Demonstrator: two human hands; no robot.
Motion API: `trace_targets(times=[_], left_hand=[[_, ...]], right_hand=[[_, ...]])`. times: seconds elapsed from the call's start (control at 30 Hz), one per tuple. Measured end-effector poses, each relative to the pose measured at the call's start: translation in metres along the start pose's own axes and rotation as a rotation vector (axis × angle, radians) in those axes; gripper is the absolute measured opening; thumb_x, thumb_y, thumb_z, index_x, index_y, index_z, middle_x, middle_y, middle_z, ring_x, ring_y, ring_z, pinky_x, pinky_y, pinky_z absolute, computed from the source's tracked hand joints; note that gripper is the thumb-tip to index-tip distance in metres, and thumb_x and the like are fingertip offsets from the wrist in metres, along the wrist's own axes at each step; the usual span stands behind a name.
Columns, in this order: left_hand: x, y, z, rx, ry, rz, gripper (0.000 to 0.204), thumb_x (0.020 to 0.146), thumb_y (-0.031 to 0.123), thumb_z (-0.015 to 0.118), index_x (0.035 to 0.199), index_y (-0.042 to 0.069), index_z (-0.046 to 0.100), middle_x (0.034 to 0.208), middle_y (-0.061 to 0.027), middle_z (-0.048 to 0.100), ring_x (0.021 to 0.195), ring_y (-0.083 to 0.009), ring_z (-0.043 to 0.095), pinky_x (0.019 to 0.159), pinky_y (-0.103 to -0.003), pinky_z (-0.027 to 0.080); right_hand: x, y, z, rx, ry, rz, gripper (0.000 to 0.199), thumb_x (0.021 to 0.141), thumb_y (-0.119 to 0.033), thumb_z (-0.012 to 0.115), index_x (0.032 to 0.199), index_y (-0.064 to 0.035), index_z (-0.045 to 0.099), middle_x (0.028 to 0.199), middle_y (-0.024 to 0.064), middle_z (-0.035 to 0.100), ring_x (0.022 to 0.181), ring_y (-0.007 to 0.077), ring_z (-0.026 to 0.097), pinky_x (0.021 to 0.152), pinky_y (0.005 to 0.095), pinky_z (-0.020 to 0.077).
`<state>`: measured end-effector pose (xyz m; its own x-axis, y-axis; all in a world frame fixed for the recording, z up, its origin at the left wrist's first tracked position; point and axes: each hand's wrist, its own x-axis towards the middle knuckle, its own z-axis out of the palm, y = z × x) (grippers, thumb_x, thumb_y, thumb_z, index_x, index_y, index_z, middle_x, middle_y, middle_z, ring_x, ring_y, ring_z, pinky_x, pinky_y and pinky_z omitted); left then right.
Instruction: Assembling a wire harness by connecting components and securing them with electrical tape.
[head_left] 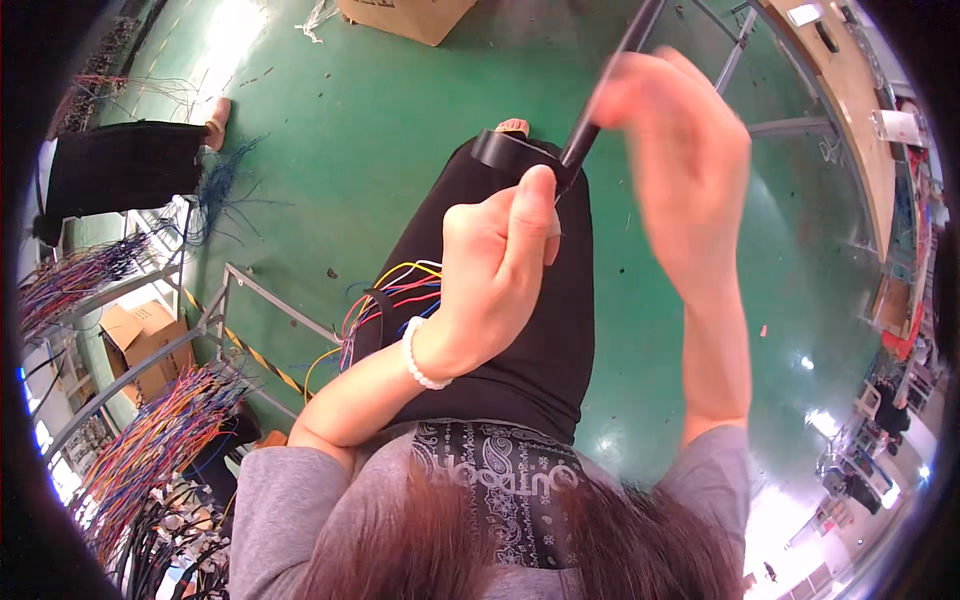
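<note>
My left hand is closed, thumb up, around the lower end of a long thin black tube or wrapped cable, which slants up to the right. By my thumb, a flat glossy black strip, like tape, curls out to the left. Coloured wires emerge on the wrist side of that hand, over my lap; whether they join the black tube is hidden behind my palm. My right hand is raised beside the tube's upper part, its fingers bent and smeared by motion, so their grip is unclear.
Metal frames at the left carry thick bundles of coloured wires. A cardboard box is among them. Another carton rests on the green floor ahead. Another person's dark-clothed leg shows at far left. A wooden tabletop curves along the right.
</note>
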<state>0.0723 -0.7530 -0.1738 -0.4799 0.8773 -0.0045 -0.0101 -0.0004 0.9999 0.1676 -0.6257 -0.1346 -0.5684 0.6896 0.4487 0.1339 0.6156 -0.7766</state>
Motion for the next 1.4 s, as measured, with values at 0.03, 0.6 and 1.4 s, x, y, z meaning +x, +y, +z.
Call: trace_targets(times=[0.03, 0.6, 1.4], left_hand=[[0.001, 0.003, -0.001, -0.007, -0.023, -0.031, 0.056, 0.104, 0.030, 0.043, 0.056, 0.001, 0.049, 0.049, 0.0019, 0.042, 0.046, -0.0058, 0.036, 0.044, -0.026, 0.029], [0.010, 0.027, -0.010, -0.418, -0.177, -0.508, 0.049, 0.103, 0.031, 0.039, 0.058, 0.010, 0.043, 0.049, 0.0058, 0.031, 0.041, -0.0054, 0.024, 0.040, -0.025, 0.016], [0.004, 0.016, -0.005, -0.124, -0.206, -0.242, 0.057, 0.105, 0.034, 0.035, 0.056, 0.006, 0.045, 0.051, 0.0050, 0.040, 0.049, -0.0041, 0.032, 0.045, -0.024, 0.025]], right_hand=[[-0.017, 0.007, -0.005, 0.178, -0.012, 0.203, 0.025, 0.095, -0.023, 0.058, 0.101, 0.0009, 0.063, 0.074, -0.0038, 0.051, 0.061, 0.0046, 0.041, 0.052, 0.0214, 0.0316], [-0.061, 0.060, 0.028, 0.847, -0.348, 0.412, 0.027, 0.090, -0.020, 0.065, 0.109, -0.0044, 0.055, 0.098, -0.0026, 0.048, 0.087, 0.0055, 0.045, 0.076, 0.0192, 0.0393], [-0.052, 0.026, 0.025, 0.820, -0.096, 0.632, 0.014, 0.093, -0.011, 0.053, 0.097, -0.0017, 0.063, 0.075, -0.0036, 0.048, 0.068, 0.0055, 0.046, 0.057, 0.0217, 0.0352]])
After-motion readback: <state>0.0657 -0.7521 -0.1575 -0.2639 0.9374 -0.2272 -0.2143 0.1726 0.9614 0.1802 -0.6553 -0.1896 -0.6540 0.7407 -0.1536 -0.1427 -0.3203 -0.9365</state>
